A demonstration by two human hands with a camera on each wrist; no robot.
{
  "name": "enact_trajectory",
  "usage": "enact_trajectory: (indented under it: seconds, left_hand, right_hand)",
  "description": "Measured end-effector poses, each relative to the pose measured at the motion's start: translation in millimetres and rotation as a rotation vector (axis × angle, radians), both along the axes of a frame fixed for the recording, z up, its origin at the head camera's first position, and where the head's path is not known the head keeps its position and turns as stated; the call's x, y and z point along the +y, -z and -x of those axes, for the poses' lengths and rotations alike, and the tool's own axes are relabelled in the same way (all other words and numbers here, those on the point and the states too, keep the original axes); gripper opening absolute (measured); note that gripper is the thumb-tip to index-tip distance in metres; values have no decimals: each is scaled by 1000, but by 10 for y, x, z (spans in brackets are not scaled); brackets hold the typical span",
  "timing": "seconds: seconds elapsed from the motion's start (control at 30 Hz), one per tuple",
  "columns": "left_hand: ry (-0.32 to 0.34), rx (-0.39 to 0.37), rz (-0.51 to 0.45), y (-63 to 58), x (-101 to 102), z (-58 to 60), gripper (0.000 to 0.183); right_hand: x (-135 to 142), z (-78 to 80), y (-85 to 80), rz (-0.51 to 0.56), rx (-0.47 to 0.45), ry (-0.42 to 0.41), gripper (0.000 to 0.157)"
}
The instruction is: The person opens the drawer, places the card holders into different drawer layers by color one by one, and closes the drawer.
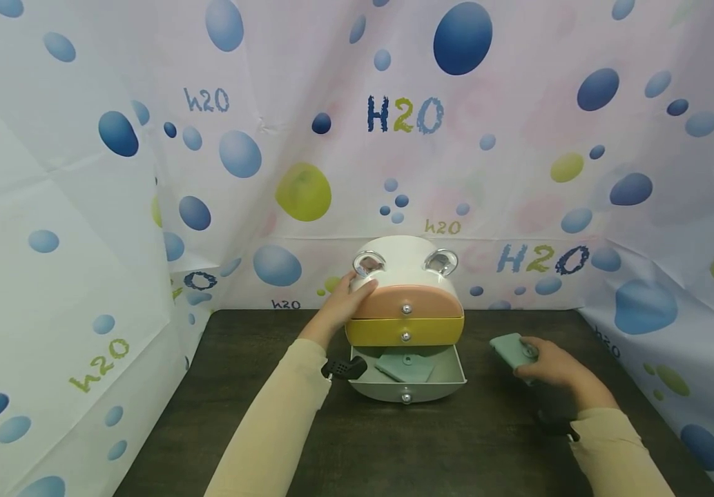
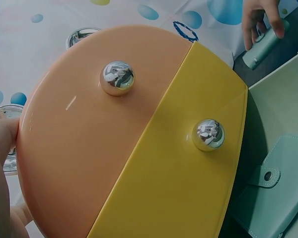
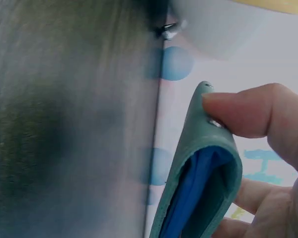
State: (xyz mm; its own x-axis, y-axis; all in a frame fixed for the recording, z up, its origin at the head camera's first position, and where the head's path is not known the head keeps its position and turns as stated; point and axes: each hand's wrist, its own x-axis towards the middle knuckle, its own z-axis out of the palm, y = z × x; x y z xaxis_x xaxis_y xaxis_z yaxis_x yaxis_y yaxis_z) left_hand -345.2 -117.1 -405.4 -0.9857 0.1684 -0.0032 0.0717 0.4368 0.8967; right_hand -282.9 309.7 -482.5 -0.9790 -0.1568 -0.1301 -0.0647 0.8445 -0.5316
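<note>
My left hand (image 1: 347,298) rests on the upper left side of a small drawer cabinet (image 1: 397,266), its thumb by the top edge of the orange drawer (image 2: 94,124). Beneath the orange drawer is a yellow drawer (image 1: 405,332), also closed. The pale green bottom drawer (image 1: 409,392) is pulled out, with a green snap case (image 1: 408,367) lying in it. Off to the cabinet's right, my right hand (image 1: 552,362) holds a second green snap case (image 3: 188,148) between thumb and fingers, above the table. Something blue (image 3: 191,191) shows inside its open end.
The dark table (image 1: 456,449) backs onto a white curtain (image 1: 357,172) printed with blue and green drops. Two shiny silver rings (image 1: 442,262) stick up from the cabinet's white top. Each drawer front carries a round silver knob (image 1: 406,398).
</note>
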Motion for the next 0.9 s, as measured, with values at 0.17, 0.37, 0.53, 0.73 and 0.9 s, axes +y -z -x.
enact_trajectory:
  seconds: [0.17,0.37,0.53,0.73,0.9]
  left_hand:
    - [2,-4,1,9,-4,8,96]
    - [2,-5,-6,1,-4,6,97]
    - [4,-5,-10,-4,-3,2,96]
    - [1,-5,-9,-7,-1,3,96]
    - [0,0,-14,-6,-1,-2,95]
  right_hand:
    - [-30,-42,-109,5,47,-20,87]
    - [-70,-81,-228,13,64,-22,89]
    - [-107,-116,-306,35,77,-24,89]
    - [-149,-145,-393,51,113,-26,90]
    - [-176,-166,-441,66,131,-17,92]
